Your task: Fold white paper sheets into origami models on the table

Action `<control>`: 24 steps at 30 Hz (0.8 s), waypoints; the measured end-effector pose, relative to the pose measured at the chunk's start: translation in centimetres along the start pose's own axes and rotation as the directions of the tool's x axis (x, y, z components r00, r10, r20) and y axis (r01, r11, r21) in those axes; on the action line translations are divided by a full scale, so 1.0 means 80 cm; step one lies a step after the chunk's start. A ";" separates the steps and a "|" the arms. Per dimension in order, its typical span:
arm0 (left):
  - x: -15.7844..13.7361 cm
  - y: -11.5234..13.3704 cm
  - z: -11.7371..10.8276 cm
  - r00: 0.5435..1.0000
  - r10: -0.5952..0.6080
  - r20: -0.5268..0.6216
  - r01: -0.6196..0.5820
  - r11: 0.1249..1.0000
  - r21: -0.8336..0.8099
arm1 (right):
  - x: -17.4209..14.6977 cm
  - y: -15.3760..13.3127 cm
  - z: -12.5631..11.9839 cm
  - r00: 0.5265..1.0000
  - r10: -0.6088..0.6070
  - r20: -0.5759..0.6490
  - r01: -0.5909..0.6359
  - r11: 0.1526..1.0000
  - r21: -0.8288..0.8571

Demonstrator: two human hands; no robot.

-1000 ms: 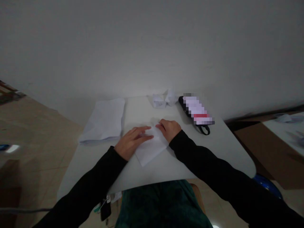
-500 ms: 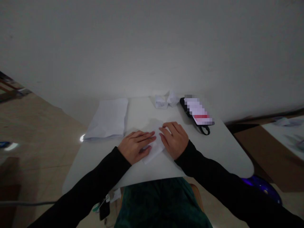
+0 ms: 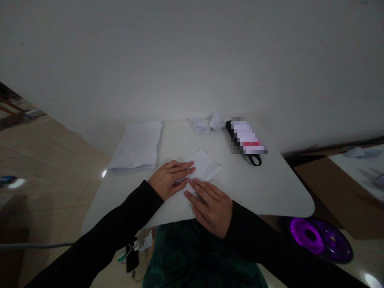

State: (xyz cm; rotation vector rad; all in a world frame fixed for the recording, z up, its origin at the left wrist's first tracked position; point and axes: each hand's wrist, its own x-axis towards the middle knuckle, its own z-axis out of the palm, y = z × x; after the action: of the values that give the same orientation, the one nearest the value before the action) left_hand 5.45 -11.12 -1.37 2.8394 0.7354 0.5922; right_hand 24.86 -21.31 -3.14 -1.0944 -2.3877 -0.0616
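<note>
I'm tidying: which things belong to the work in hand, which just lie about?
In use:
white paper sheet under left hand and right hand
probably, white rectangular paper stack
perhaps, small angular white paper pieces

Lying about, apparently:
black rectangular device with strap loop
round purple-lit object

Shows thin, matt paper in the folded sheet (image 3: 205,163), smooth between its creases; shows similar dull paper in the stack (image 3: 139,144) and, more crinkled, in the small folded pieces (image 3: 202,125). Looks smooth and hard, with a faint sheen, on the tabletop (image 3: 267,192); matt on the wall (image 3: 180,60); glossy, like polished tile, on the floor (image 3: 67,164). Reads as matt cloth in the sleeves (image 3: 129,224), soft cloth in the trousers (image 3: 201,256), dull cardboard in the brown panel (image 3: 339,196).
</note>
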 end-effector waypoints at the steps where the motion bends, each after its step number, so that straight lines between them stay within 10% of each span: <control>1: 0.000 0.000 0.000 1.000 -0.001 -0.002 0.001 1.000 0.000 | 0.000 -0.001 -0.002 1.000 0.021 0.008 -0.021 1.000 -0.001; 11: -0.001 0.005 -0.001 0.994 -0.076 0.073 0.073 0.996 0.043 | 0.003 -0.038 0.016 0.958 0.222 -0.181 -0.233 0.972 -0.040; 24: -0.001 0.020 0.004 0.969 -0.164 0.186 0.105 0.951 0.291 | -0.014 -0.024 0.013 0.969 0.244 -0.038 -0.247 0.964 -0.102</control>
State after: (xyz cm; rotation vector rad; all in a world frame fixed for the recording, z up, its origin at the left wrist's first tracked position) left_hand 6.22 -12.58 -1.31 3.0054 1.0365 0.1766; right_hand 23.66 -23.12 -4.28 -1.4229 -2.2291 -0.1162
